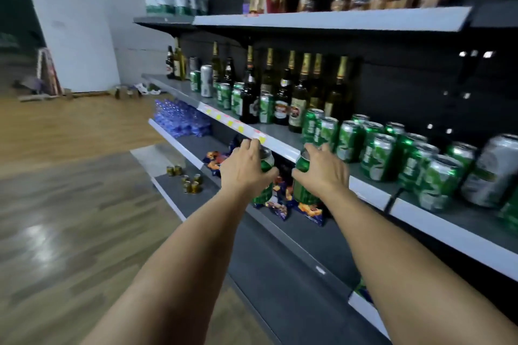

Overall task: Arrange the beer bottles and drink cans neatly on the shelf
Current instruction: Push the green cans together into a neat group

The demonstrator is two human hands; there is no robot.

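My left hand [245, 166] grips a green drink can [266, 161] just below and in front of the middle shelf's white edge [283, 147]. A second green can [302, 161] is held by my right hand [325, 169], a little to the right, also in front of that edge. Under each hand more green shows, seemingly further cans, but the hands hide them. On the middle shelf stand several dark beer bottles [300, 98] with gold necks and a crowd of green cans [378, 157]. A tall silver can [493, 171] stands at the far right.
The top shelf [330, 19] carries clear bottles and brown packs. Below the hands lie snack bags [308, 210], blue water-bottle packs [182, 117] and small yellow tins [190, 183]. A wooden floor [70, 204] spreads to the left, with a white wall behind.
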